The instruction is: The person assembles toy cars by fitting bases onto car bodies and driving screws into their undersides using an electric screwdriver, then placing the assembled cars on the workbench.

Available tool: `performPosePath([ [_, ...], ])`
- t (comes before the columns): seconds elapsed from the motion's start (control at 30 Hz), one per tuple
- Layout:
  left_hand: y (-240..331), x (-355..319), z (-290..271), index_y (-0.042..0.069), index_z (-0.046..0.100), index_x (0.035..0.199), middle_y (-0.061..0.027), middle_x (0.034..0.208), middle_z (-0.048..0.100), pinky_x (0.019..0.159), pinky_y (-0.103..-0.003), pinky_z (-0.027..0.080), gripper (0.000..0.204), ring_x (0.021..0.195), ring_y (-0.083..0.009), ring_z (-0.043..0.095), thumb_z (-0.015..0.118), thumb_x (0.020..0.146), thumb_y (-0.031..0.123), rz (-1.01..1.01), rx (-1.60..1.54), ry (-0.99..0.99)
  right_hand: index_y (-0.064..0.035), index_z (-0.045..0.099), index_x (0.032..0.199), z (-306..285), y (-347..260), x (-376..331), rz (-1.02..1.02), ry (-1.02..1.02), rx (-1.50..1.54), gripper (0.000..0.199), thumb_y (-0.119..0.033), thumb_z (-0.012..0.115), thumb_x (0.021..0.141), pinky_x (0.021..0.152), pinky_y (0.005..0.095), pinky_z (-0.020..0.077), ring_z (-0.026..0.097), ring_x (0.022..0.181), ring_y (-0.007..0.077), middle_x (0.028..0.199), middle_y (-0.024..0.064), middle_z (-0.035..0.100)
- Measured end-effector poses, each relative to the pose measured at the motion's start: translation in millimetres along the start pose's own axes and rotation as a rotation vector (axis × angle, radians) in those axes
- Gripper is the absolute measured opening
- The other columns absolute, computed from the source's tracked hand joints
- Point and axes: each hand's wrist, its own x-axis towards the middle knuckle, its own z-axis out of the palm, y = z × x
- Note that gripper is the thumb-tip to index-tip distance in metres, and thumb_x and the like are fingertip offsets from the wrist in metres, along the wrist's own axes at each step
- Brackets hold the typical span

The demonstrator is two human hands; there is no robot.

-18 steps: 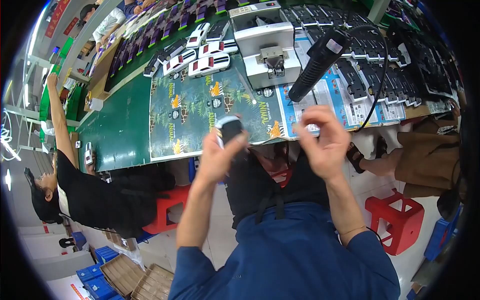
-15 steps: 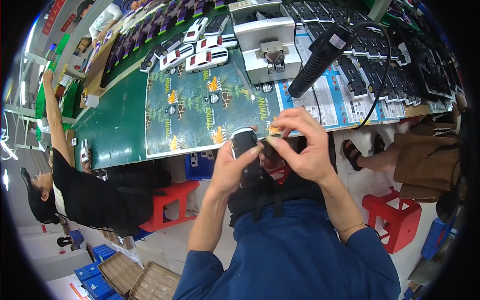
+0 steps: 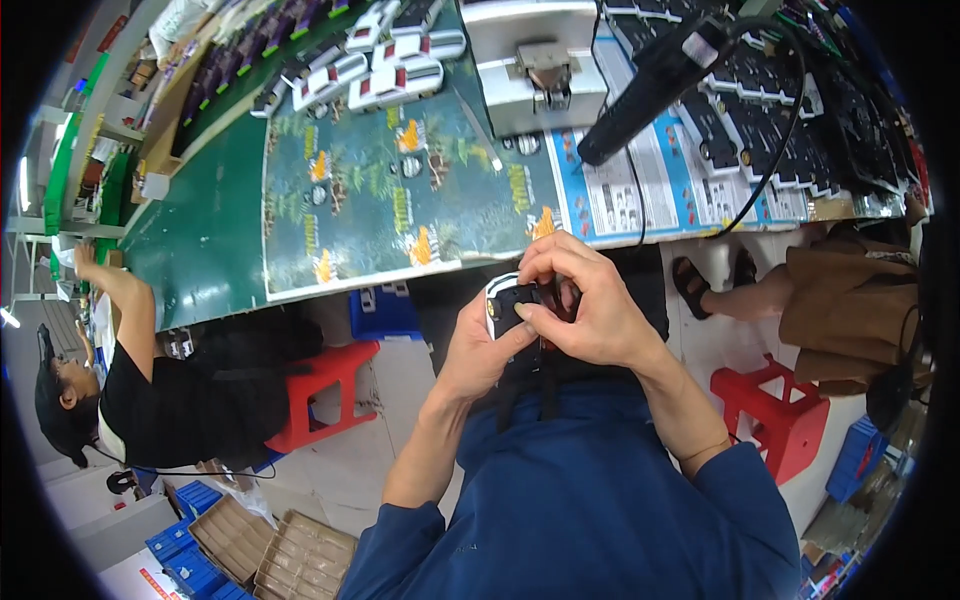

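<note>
Just off the table's front edge, my left hand (image 3: 465, 350) is closed round a white toy car (image 3: 511, 303) turned underside up, its black base showing. My right hand (image 3: 598, 312) reaches in from the right. Its thumb and bent forefinger are closed at the car's base, with the other fingers curled beside it; any small part between them is hidden. Beyond both hands, a sheet with printed animals (image 3: 380, 215) covers the green table. A black electric screwdriver (image 3: 640, 105) with a cable hangs above the table, to the right of a silver metal device (image 3: 535, 65).
Several white toy cars (image 3: 395, 86) stand at the back left, near a slim pointed tool (image 3: 477, 130). Rows of black car undersides (image 3: 715, 135) lie at the right. A co-worker (image 3: 190, 390) sits at left. Red stools (image 3: 775, 410) and a blue bin (image 3: 385, 312) are below table height.
My right hand has moved left and down onto the toy car, its thumb and forefinger now at the base. The view has shifted, and the co-worker's raised arm is lower.
</note>
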Motion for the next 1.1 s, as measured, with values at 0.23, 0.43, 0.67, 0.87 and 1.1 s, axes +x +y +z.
performPosePath([
  [0.23, -87, -28, 0, 0.003, 0.058, 0.111, 0.0003, 0.097, 0.060, 0.075, -0.023, 0.049, 0.027, 0.085, -0.0068, 0.057, 0.067, 0.086, -0.001, -0.169, -0.019, 0.096, -0.0018, 0.060, 0.095, 21, 35, -58, 0.164, -0.068, -0.177, 0.033, -0.015, 0.079, 0.072, 0.063, 0.0327, 0.0502, 0.059, 0.068, 0.0226, 0.096, 0.0083, 0.057],
  [0.43, -118, -36, -2, 0.004, 0.057, 0.111, -0.0004, 0.097, 0.061, 0.077, -0.023, 0.049, 0.033, 0.087, -0.0075, 0.058, 0.068, 0.082, -0.004, -0.214, 0.008, 0.031, -0.0016, 0.057, 0.092, 30, 58, -87, 0.328, -0.065, -0.226, 0.041, -0.020, 0.085, 0.067, 0.061, 0.0342, 0.0490, 0.058, 0.068, 0.0225, 0.093, 0.0079, 0.054],
  [0.67, -123, -40, -10, 0.004, 0.056, 0.116, -0.0023, 0.100, 0.061, 0.081, -0.026, 0.050, 0.050, 0.090, -0.0093, 0.059, 0.079, 0.072, 0.001, -0.247, 0.026, -0.069, -0.0023, 0.058, 0.085, 29, 60, -100, 0.385, -0.076, -0.067, 0.033, -0.014, 0.084, 0.068, 0.058, 0.0316, 0.0468, 0.057, 0.064, 0.0204, 0.085, 0.0081, 0.053],
  [0.87, -114, -37, -12, 0.004, 0.052, 0.128, -0.0029, 0.106, 0.061, 0.089, -0.027, 0.050, 0.068, 0.099, -0.0115, 0.060, 0.084, 0.068, 0.001, -0.283, -0.091, -0.118, 0.0007, 0.070, 0.094, 24, 64, -110, 0.416, 0.009, 0.251, 0.019, -0.001, 0.078, 0.077, 0.052, 0.0175, 0.0401, 0.054, 0.064, 0.0041, 0.090, 0.0047, 0.064],
  [1.1, -109, -43, -16, 0.004, 0.050, 0.132, -0.0029, 0.108, 0.061, 0.092, -0.026, 0.048, 0.079, 0.099, -0.0106, 0.059, 0.088, 0.064, 0.003, -0.240, -0.064, -0.142, 0.0005, 0.071, 0.097, 21, 62, -120, 0.592, -0.081, 0.410, 0.022, 0.001, 0.078, 0.077, 0.054, 0.0167, 0.0416, 0.055, 0.065, 0.0033, 0.082, 0.0046, 0.064],
])
